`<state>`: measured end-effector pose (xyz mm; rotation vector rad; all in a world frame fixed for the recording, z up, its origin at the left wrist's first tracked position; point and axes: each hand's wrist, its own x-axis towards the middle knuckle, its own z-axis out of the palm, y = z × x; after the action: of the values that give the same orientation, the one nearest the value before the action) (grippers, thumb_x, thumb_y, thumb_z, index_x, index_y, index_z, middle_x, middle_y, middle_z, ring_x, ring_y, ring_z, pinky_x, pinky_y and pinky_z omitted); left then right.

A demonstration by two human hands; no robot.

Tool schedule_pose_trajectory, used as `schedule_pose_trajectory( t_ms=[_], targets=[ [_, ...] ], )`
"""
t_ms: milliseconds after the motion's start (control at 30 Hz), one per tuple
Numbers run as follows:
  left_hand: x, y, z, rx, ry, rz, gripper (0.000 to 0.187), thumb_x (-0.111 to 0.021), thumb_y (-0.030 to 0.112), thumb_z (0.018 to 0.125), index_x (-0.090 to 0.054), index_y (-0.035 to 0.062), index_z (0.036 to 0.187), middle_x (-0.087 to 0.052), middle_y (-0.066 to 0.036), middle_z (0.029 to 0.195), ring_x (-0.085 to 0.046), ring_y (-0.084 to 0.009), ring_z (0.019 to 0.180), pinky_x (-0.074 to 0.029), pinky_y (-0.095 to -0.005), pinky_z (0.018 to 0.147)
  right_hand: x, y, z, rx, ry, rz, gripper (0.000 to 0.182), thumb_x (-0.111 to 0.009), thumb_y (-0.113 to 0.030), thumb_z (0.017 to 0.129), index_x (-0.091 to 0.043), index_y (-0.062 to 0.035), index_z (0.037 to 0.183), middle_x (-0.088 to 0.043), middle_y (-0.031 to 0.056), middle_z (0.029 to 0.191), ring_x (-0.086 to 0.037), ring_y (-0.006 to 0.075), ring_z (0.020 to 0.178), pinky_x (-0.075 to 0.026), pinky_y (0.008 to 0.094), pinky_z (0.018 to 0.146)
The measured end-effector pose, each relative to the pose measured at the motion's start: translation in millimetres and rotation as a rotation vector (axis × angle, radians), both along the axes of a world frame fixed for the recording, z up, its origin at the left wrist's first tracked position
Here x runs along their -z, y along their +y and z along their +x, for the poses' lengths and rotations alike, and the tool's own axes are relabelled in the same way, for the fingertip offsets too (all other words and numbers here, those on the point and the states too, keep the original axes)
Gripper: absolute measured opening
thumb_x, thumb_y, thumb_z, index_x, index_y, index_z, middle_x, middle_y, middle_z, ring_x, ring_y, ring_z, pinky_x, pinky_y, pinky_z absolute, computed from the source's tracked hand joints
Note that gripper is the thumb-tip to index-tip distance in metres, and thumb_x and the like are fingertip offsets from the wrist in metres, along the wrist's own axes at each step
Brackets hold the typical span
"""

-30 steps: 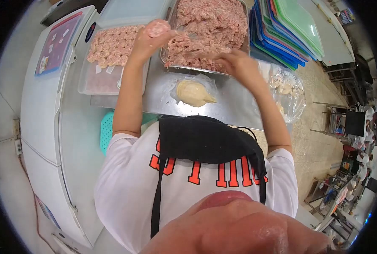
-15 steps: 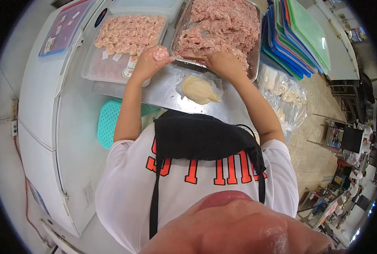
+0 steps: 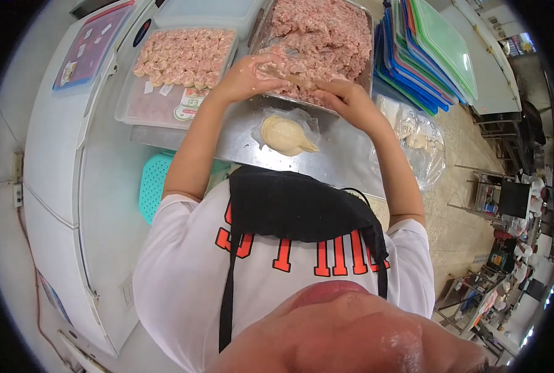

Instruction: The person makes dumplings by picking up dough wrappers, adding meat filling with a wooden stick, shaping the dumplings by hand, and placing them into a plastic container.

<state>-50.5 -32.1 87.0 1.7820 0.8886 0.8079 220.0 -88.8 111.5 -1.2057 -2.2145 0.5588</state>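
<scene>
My left hand (image 3: 252, 78) is over the near left edge of the metal tray (image 3: 371, 68) of minced meat (image 3: 326, 31), its fingers curled round something I cannot make out. My right hand (image 3: 348, 99) is at the tray's near edge, fingers bent round a thin, pale tool that reaches toward my left hand. Left of the tray, rows of filled dumplings (image 3: 183, 56) sit in a clear plastic container (image 3: 158, 109). A stack of round, pale wrappers (image 3: 284, 135) lies on plastic on the metal surface (image 3: 345, 152) just below the tray.
Coloured lids or boards (image 3: 438, 50) are stacked right of the tray. Below them is a clear bag (image 3: 417, 143) with pale items. A turquoise perforated basket (image 3: 154, 186) sits lower left. A purple-red container (image 3: 93, 43) stands at the upper left.
My left hand has moved right to the tray and turned over, so the filled piece in it no longer shows. My right hand has drawn back slightly from the meat, and the tool now shows.
</scene>
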Motion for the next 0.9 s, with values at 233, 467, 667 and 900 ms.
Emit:
schedule_pose_trajectory(
  t_ms=[233, 467, 667, 900],
  targets=[
    [-6, 2, 7, 0.111, 0.093, 0.217, 0.045, -0.078, 0.032, 0.074, -0.062, 0.0025, 0.105, -0.063, -0.012, 0.109, -0.059, -0.0236, 0.098, -0.045, -0.0330, 0.087, -48, -20, 14, 0.071, -0.223, 0.082, 0.023, -0.063, -0.018, 0.088, -0.067, -0.0023, 0.105, -0.062, 0.0136, 0.083, -0.060, 0.0274, 0.075, -0.047, 0.0346, 0.068],
    [-1, 6, 9, 0.020, 0.135, 0.230, 0.048, -0.079, 0.022, 0.072, -0.062, 0.0047, 0.114, -0.065, -0.008, 0.109, -0.058, -0.0162, 0.099, -0.045, -0.0311, 0.089, -70, -32, 5, 0.171, -0.342, 0.219, 0.021, -0.063, -0.023, 0.088, -0.068, -0.0109, 0.105, -0.060, 0.0105, 0.080, -0.060, 0.0296, 0.071, -0.047, 0.0366, 0.061],
    [-24, -9, 10, -0.051, 0.156, 0.138, 0.046, -0.079, 0.021, 0.073, -0.062, 0.0052, 0.113, -0.066, -0.006, 0.106, -0.058, -0.0159, 0.098, -0.045, -0.0316, 0.089, -68, -35, 6, 0.133, -0.271, 0.232, 0.021, -0.062, -0.021, 0.089, -0.067, -0.0080, 0.105, -0.060, 0.0132, 0.080, -0.060, 0.0308, 0.073, -0.048, 0.0365, 0.064],
    [-21, -6, 7, -0.106, 0.026, 0.233, 0.046, -0.079, 0.020, 0.073, -0.061, 0.0062, 0.113, -0.067, -0.005, 0.102, -0.060, -0.0133, 0.092, -0.048, -0.0291, 0.083, -40, -38, 0, 0.125, -0.127, 0.108, 0.029, -0.060, -0.021, 0.091, -0.063, 0.0013, 0.110, -0.065, 0.0177, 0.095, -0.063, 0.0288, 0.084, -0.048, 0.0351, 0.077]
  ],
)
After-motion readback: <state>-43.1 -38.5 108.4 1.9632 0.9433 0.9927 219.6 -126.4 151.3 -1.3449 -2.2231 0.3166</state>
